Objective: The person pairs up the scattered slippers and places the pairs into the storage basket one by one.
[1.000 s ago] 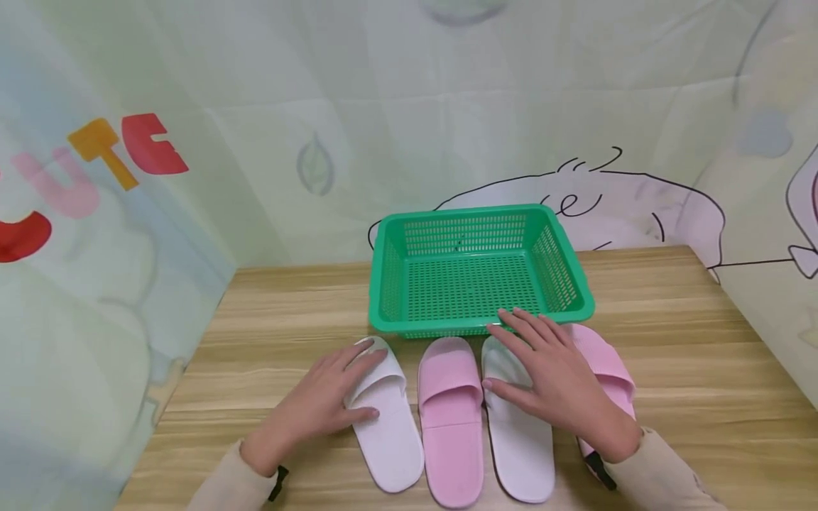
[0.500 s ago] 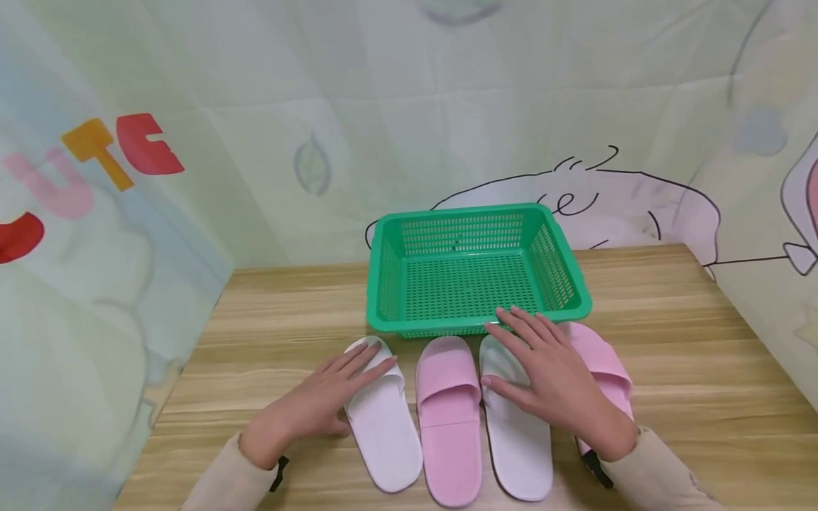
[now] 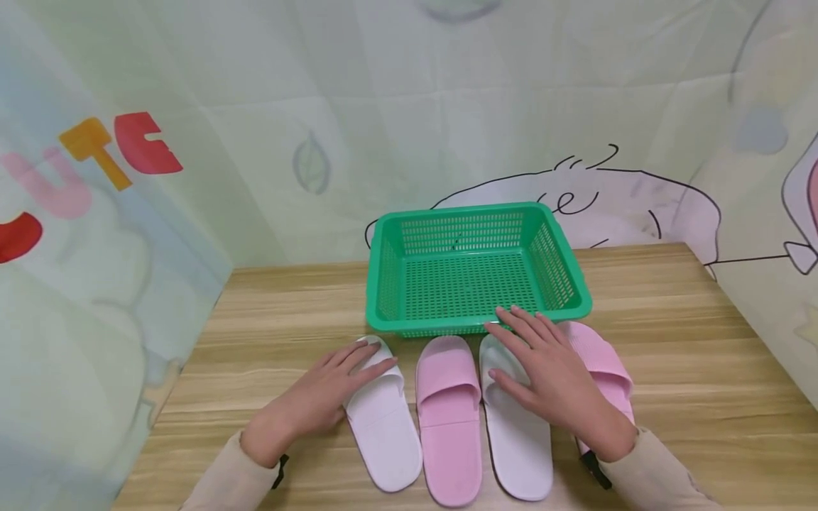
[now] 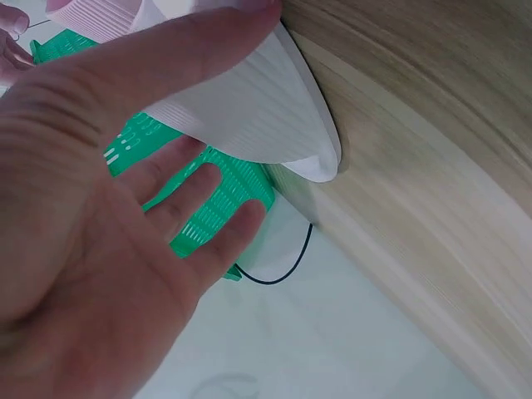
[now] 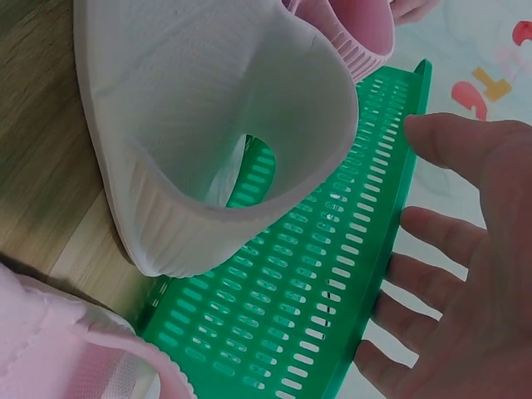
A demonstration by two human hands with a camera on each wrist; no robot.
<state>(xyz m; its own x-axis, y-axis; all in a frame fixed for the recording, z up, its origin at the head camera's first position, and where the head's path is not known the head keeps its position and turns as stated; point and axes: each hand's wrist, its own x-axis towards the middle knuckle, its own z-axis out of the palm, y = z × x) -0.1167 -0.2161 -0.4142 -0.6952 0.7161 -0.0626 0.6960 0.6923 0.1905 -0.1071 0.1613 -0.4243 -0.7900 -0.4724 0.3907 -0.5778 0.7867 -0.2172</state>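
Note:
Four slippers would be a row of two colours: a white slipper [image 3: 388, 447] at the left, a pink slipper [image 3: 450, 447], another white slipper [image 3: 520, 454] and a second pink slipper [image 3: 603, 355] at the right. Over the left white slipper's strap lies my left hand [image 3: 326, 390], fingers extended; its thumb [image 4: 191, 50] shows along the slipper's side in the left wrist view. My right hand [image 3: 556, 376] hovers over the right white slipper, fingers spread and holding nothing. It hides part of that slipper and of the right pink one.
A green plastic basket [image 3: 422, 326] with slotted walls stands just behind the slippers. Its front rim is close to the slippers' toes. The wooden table [image 3: 287, 305] ends at a printed curtain [image 3: 224, 142] at the back and sides.
My left hand has shifted slightly, its thumb drawing back from the white slipper's footbed to the slipper's left side. The right hand stays nearly still over its slipper.

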